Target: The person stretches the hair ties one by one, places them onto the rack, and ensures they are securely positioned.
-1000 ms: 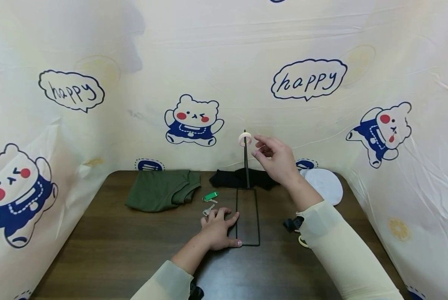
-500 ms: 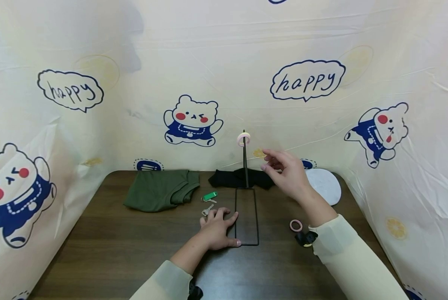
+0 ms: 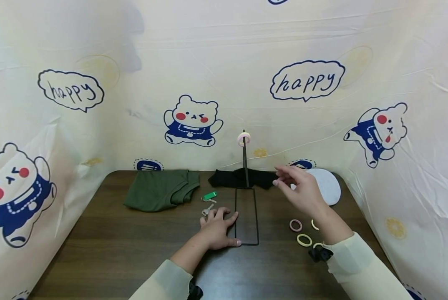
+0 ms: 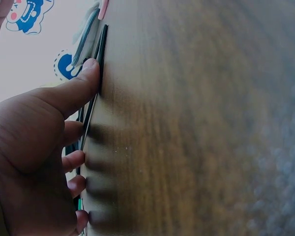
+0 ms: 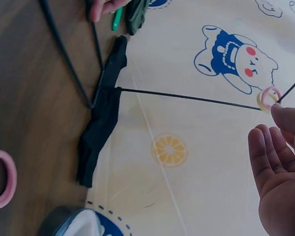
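A black wire stand (image 3: pixel 245 166) has a flat rectangular base on the table and a tall upright post. Near the post's top hang a pink ring and a yellow ring (image 5: pixel 264 100). My left hand (image 3: pixel 217 231) rests at the base's left side; its thumb presses the near left corner and its fingers are spread on the tabletop. Right of the stand, my right hand (image 3: pixel 303 189) is in the air with loosely bent fingers and holds nothing. Below it on the table lie a pink ring (image 3: pixel 295 225) and a yellow ring (image 3: pixel 309 240), with more yellow rings partly hidden by the forearm.
Folded dark green cloth (image 3: pixel 160 191) lies at the back left. A black cloth (image 3: pixel 227 179) stretches behind the stand's base. Keys (image 3: pixel 207 209) and a green key tag (image 3: pixel 210 196) are beside my left hand. A white round item (image 3: pixel 329 187) sits at the back right.
My right hand has moved away from the rings on the post, rightward and down toward me. Loose rings have come into view below it. The left hand stays in place.
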A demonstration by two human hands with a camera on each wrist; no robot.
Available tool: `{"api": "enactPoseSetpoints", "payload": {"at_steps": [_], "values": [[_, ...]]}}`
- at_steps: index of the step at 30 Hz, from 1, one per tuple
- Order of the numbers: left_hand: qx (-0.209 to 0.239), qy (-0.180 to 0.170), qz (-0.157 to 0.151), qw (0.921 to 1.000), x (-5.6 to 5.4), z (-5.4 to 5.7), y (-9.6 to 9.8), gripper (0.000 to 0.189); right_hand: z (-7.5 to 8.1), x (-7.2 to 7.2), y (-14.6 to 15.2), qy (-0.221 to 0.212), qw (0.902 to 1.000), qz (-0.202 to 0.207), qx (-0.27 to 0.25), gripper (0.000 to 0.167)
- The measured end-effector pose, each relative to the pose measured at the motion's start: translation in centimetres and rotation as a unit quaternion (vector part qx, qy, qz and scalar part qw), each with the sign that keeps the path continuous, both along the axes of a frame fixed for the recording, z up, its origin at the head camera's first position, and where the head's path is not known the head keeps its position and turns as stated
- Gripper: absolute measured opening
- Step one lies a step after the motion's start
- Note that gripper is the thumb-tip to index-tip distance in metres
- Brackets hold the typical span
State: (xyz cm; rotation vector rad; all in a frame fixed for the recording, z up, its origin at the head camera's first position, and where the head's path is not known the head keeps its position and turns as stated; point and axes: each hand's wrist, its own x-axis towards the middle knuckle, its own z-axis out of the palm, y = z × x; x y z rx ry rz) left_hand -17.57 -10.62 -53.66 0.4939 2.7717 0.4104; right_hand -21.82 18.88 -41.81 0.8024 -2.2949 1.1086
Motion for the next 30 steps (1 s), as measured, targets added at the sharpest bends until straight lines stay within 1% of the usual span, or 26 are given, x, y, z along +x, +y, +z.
{"api": "enactPoseSetpoints", "payload": {"at_steps": [3, 7, 12, 15, 19, 22, 27, 30], "values": [[0.001, -0.003, 0.002, 1.0000, 0.0, -0.1, 0.0, 0.094, -0.6, 0.5, 0.7, 0.002, 1.0000, -0.003, 0.003, 0.040], [0.002, -0.006, 0.004, 1.0000, 0.1, -0.2, -0.1, 0.095, -1.7, 1.2, 1.8, -0.002, 0.9998, -0.016, 0.015, 0.041], [0.005, -0.007, 0.006, 0.9999, 0.2, -0.1, -0.1, 0.095, -3.2, 2.0, 3.3, 0.000, 0.9994, -0.021, 0.026, 0.041], [0.007, -0.006, 0.006, 0.9999, 0.2, 0.0, -0.1, 0.095, -4.0, 2.3, 4.3, 0.001, 0.9986, -0.035, 0.038, 0.041], [0.006, -0.001, 0.005, 1.0000, 0.2, 0.0, -0.1, 0.095, -5.3, 2.5, 5.7, -0.014, 0.9973, -0.057, 0.044, 0.041], [0.003, 0.001, 0.004, 1.0000, 0.1, 0.1, -0.1, 0.095, -6.1, 2.5, 6.6, -0.029, 0.9970, -0.059, 0.040, 0.041], [0.002, 0.003, 0.003, 1.0000, 0.1, 0.2, -0.1, 0.095, -7.2, 2.6, 7.8, -0.048, 0.9954, -0.071, 0.043, 0.040], [0.004, 0.002, 0.003, 1.0000, 0.1, 0.2, 0.0, 0.095, -7.6, 2.8, 8.6, -0.059, 0.9932, -0.082, 0.058, 0.039]]}}
